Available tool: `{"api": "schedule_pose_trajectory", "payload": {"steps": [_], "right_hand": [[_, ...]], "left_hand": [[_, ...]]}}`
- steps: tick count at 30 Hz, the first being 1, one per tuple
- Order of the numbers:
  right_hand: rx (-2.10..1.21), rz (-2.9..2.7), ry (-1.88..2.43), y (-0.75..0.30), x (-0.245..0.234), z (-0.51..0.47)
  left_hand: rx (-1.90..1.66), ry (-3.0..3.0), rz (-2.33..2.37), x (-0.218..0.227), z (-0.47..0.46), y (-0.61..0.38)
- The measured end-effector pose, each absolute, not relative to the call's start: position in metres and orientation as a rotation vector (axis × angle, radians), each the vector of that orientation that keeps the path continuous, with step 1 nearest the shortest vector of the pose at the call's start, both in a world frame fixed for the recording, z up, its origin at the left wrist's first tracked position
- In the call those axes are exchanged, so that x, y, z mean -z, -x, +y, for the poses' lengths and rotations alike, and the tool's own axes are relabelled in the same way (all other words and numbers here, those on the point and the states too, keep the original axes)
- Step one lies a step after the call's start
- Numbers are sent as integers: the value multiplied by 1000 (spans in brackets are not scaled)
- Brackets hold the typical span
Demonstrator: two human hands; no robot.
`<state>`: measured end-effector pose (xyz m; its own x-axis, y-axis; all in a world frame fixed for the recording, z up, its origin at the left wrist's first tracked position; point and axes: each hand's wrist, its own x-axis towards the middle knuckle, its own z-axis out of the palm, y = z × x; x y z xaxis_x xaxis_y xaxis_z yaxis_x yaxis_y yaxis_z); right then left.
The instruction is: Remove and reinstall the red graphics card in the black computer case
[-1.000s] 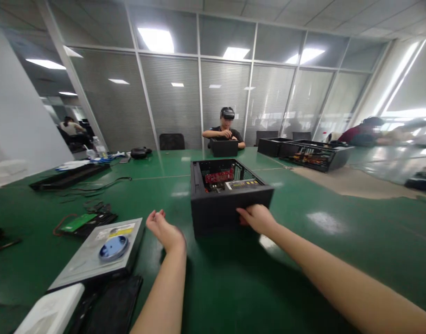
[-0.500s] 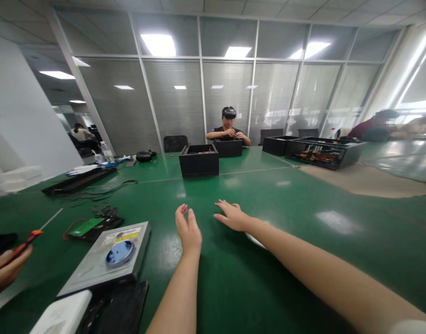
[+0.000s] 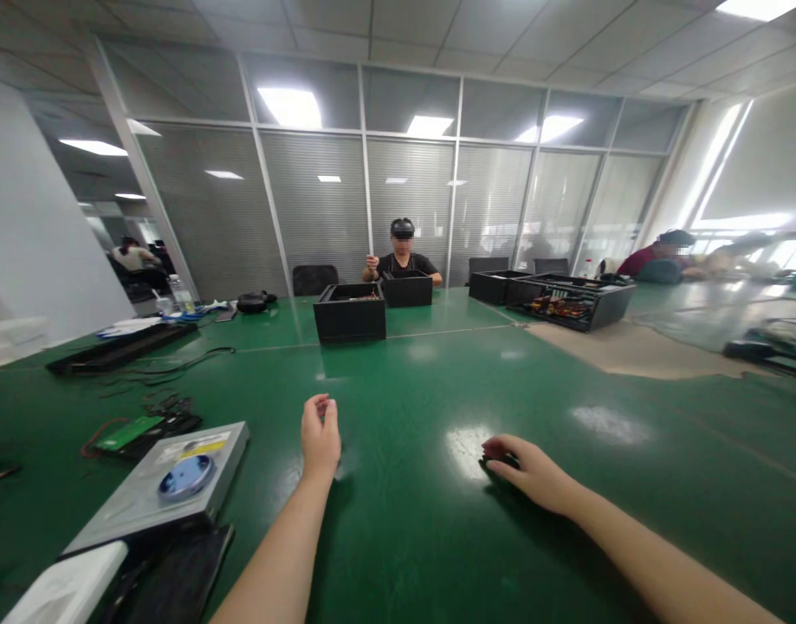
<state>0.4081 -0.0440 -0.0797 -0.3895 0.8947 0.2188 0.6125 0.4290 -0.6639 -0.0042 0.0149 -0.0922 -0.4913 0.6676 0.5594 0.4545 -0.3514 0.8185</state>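
Black computer case (image 3: 349, 321) and two empty hands. The left hand (image 3: 320, 438) is held with fingers loosely bent, nothing being gripped; the right hand (image 3: 533, 472), low over the table (image 3: 410, 529), is half curled, with no object seen in it. Beside the left hand a silver drive (image 3: 131, 501) is laid, topped by a blue round dish (image 3: 186, 478). For sound handling of the case, it is judged that opposite outer walls should be grasped, fingers kept out of the open top, and the second case (image 3: 407, 292) behind avoided. Near the table's far edge, the case is seen upright: box-shaped, plain-fronted, small reddish parts just visible at its rim.
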Motion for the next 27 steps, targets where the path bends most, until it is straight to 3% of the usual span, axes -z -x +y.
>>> {"api": "schedule_pose_trajectory", "payload": {"steps": [9,14,21,27], "right_hand": [[-606,-1704,1238,-458,95,3],[-334,-1762,1200,-452,84,-15],[208,-2019,1126,-436,-1,6],[248,-1905,1580,-452,-73,126]], "left_hand": [[-1839,-1636,1707,80,-4,-12],[-1739,-1739,1702,80,-9,-26],[-1595,-1867,1633,82,-4,-37],[-1525,-1954,1643,84,1,-34]]}}
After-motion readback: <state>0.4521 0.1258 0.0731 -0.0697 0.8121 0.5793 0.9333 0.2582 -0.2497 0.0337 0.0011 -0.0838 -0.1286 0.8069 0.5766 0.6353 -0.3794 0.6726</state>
